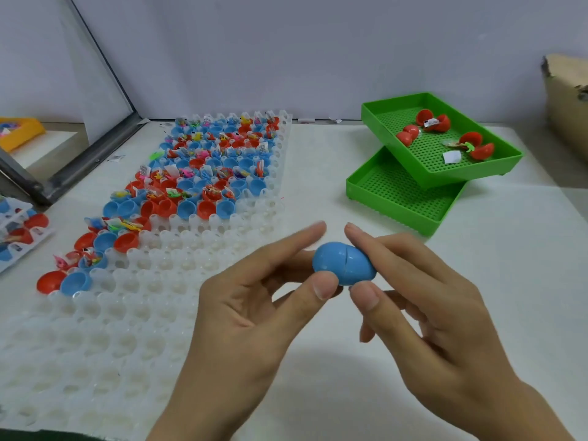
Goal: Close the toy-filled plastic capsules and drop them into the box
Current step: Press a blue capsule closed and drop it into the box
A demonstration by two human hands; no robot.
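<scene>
1. Holding a blue capsule between both hands, we keep it in the air above the white table, near the middle of the view.
2. Our left hand pinches the capsule's left end, thumb in front and forefinger stretched out behind it.
3. Our right hand pinches the right end the same way, thumb below and forefinger on top.
4. The capsule's two halves meet at a thin seam; we cannot tell whether they are fully snapped.
5. To the left lies a white honeycomb tray; its far cells hold open red and blue capsule halves with small toys, its near cells hold none.
6. Two green perforated trays sit stacked askew at the far right; the upper one carries a few open red capsules.
7. A brown cardboard box shows at the right edge.
</scene>
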